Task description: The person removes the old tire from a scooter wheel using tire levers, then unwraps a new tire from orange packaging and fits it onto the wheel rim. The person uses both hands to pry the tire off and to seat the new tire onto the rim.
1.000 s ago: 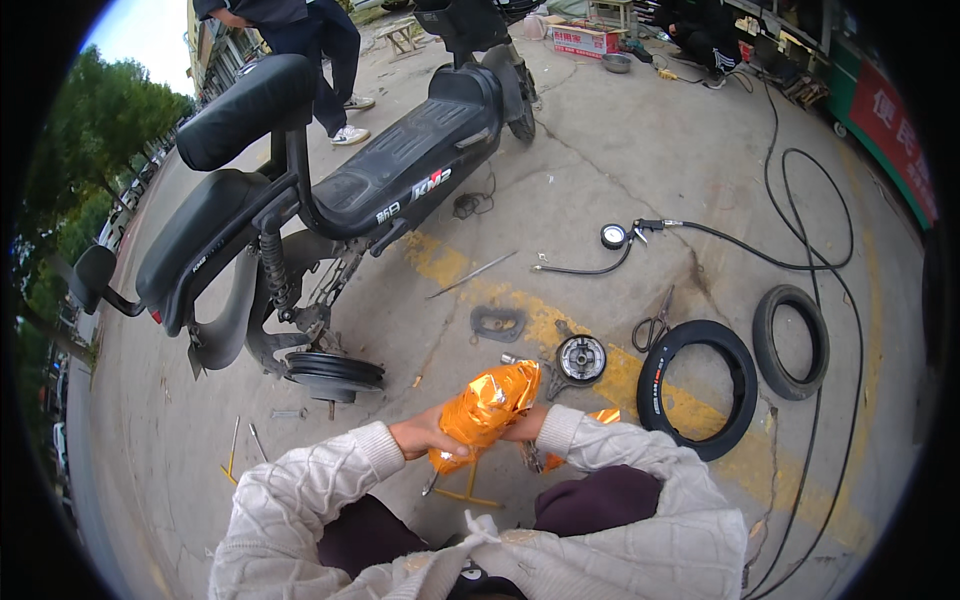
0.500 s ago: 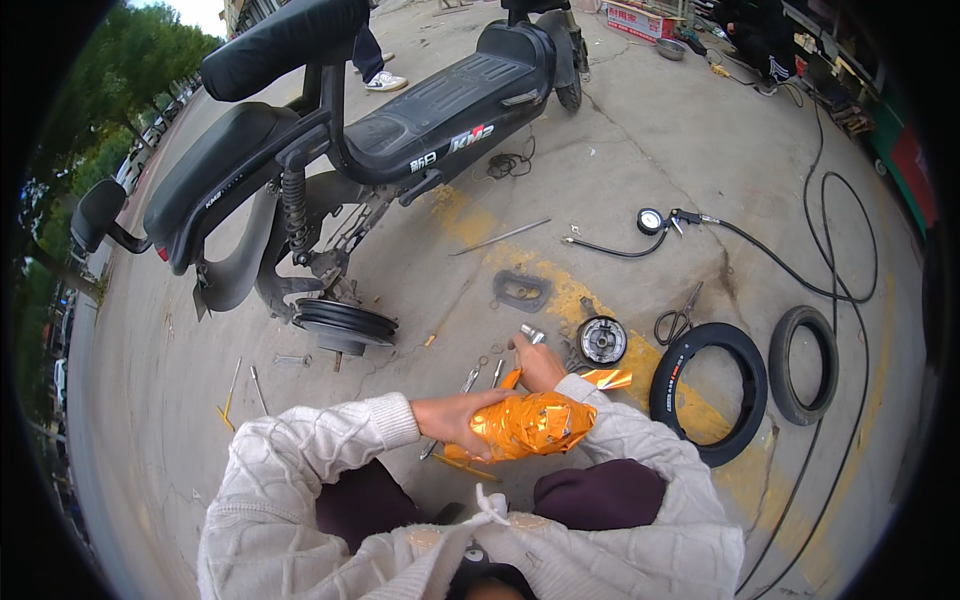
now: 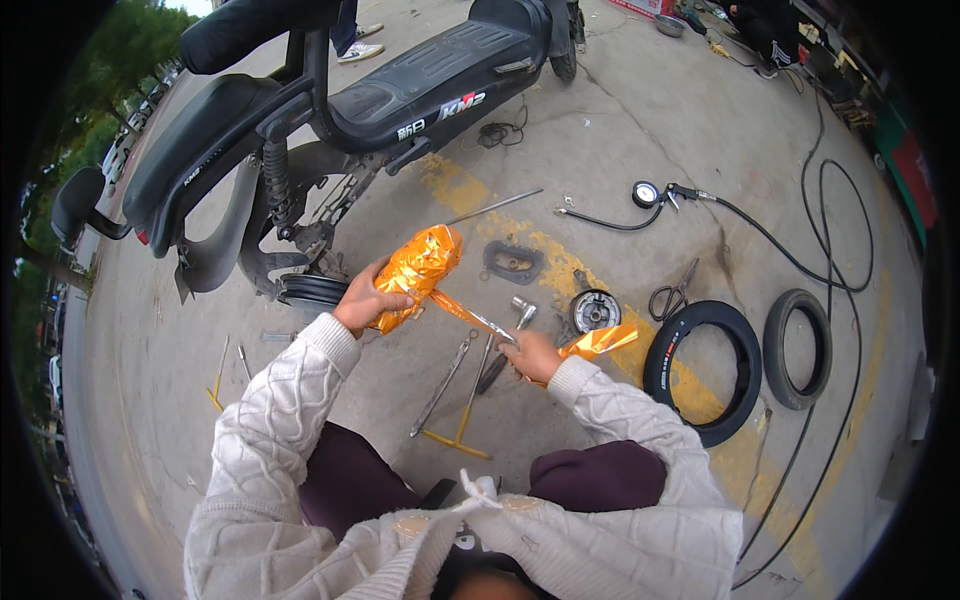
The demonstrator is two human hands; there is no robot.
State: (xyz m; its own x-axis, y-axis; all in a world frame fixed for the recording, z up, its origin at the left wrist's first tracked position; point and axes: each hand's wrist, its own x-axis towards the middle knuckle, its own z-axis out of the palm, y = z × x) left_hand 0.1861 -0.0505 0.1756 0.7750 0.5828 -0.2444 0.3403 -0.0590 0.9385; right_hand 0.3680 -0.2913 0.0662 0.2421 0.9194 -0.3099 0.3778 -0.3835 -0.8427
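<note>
An orange foil package (image 3: pixel 422 262), crumpled and shiny, is gripped in my left hand (image 3: pixel 362 302), raised beside the scooter's rear wheel. From its lower side a narrow twisted foil strip (image 3: pixel 468 314) stretches across to my right hand (image 3: pixel 534 356), whose fingers pinch its end. A wider orange foil flap (image 3: pixel 604 340) sticks out beyond my right wrist. What the package contains is hidden. Below the strip lie a spanner (image 3: pixel 441 387) and a yellow T-handle wrench (image 3: pixel 460 442). Close to my right hand is a socket tool (image 3: pixel 524 312).
A black electric scooter (image 3: pixel 400 135) stands far left, its rear wheel rim (image 3: pixel 305 289) bare. To the right lie a brake drum (image 3: pixel 597 311), scissors (image 3: pixel 675 291), a new tyre (image 3: pixel 655 370), a worn tyre (image 3: pixel 774 350), and a pressure gauge (image 3: pixel 646 194) with a hose. Another person (image 3: pixel 765 35) crouches far right.
My left hand has carried the package forward and left, away from my lap. The two hands have moved apart, and the foil strip now spans between them.
</note>
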